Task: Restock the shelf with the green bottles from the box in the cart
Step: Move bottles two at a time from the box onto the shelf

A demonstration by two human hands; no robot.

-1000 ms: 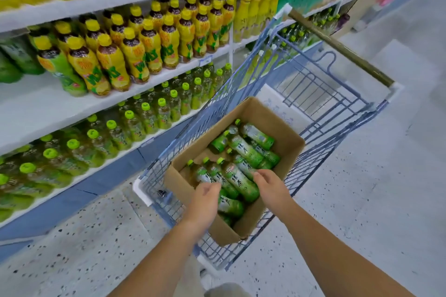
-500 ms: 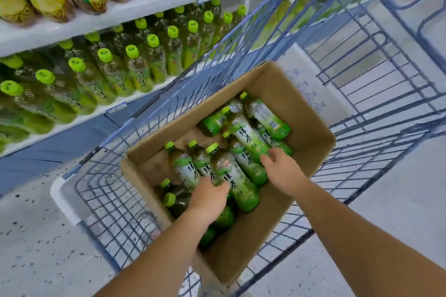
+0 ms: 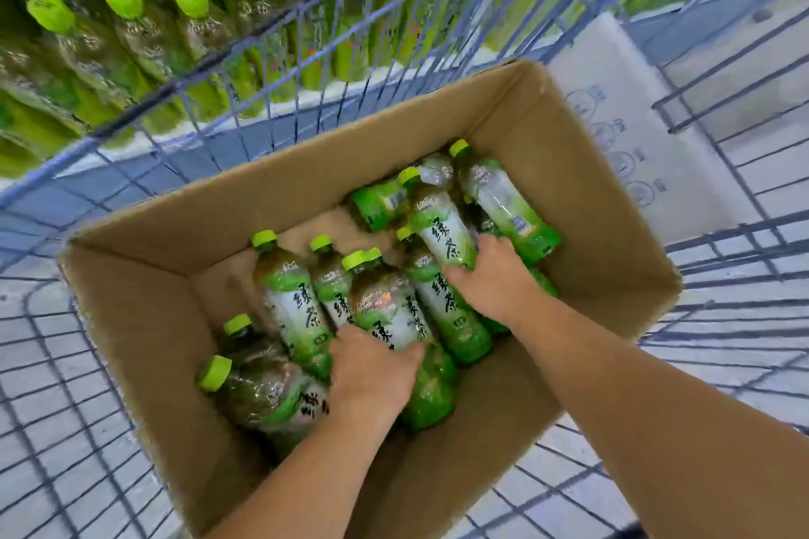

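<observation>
Upper left: shelf (image 3: pixel 341 90), blurred, holding rows of stocked bottles (image 3: pixel 122 0) with light green caps, seen through the wire side of the cart (image 3: pixel 262 70). Centre: one open brown box (image 3: pixel 144 319) standing inside the cart, flaps up. Contents: green bottles (image 3: pixel 293 302), green-capped with green and white labels, all lying on their sides in a loose heap, caps mostly toward the shelf; two lie lowest at the near left corner, the rest are stacked across the middle and far right of the box. Left hand (image 3: pixel 372 372): reached into the box, fingers curled round the lower body of the middle bottle (image 3: pixel 389 306). Right hand (image 3: pixel 494 280): just beside it, fingers wrapped over the base end of the upper bottle (image 3: pixel 442 232), which rests on top of the heap. Far right: a flat white carton (image 3: pixel 613 109) with faint printing, lying in the cart beyond the box.
</observation>
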